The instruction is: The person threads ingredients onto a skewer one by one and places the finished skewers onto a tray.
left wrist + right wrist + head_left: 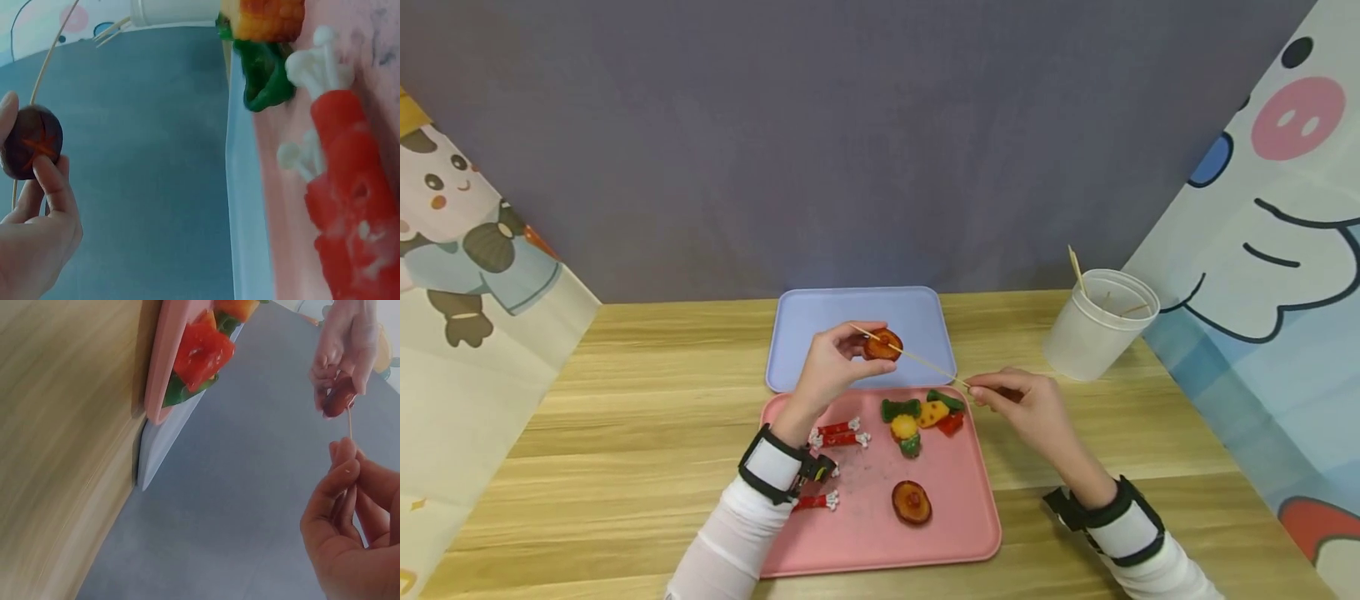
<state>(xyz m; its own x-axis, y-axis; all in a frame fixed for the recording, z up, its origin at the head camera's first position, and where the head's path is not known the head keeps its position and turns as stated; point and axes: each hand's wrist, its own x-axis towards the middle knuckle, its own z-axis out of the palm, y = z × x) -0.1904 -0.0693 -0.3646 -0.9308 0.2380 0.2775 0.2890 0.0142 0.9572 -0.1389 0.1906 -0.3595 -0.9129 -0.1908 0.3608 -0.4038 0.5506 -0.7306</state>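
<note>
My left hand [829,367] holds a brown mushroom cap [876,353] above the blue tray, between thumb and fingers. Its stem side faces the head camera; a star-shaped cut marks the dark top [31,134] in the left wrist view. A thin wooden skewer [932,367] crosses the mushroom at its stem, and its tip sticks out on the left side. Whether it pierces the stem cannot be told for sure. The skewer's other end is pinched between thumb and fingers of my right hand [1028,408]. Another mushroom cap [912,502] lies stem up on the pink tray.
On the pink tray [865,546] lie several red rolls with white enoki ends [846,439], green pepper pieces [900,409], a corn piece [904,427] and a red pepper piece [951,424]. Behind it is the blue tray [857,307]. A white bucket [1086,342] with skewers stands right.
</note>
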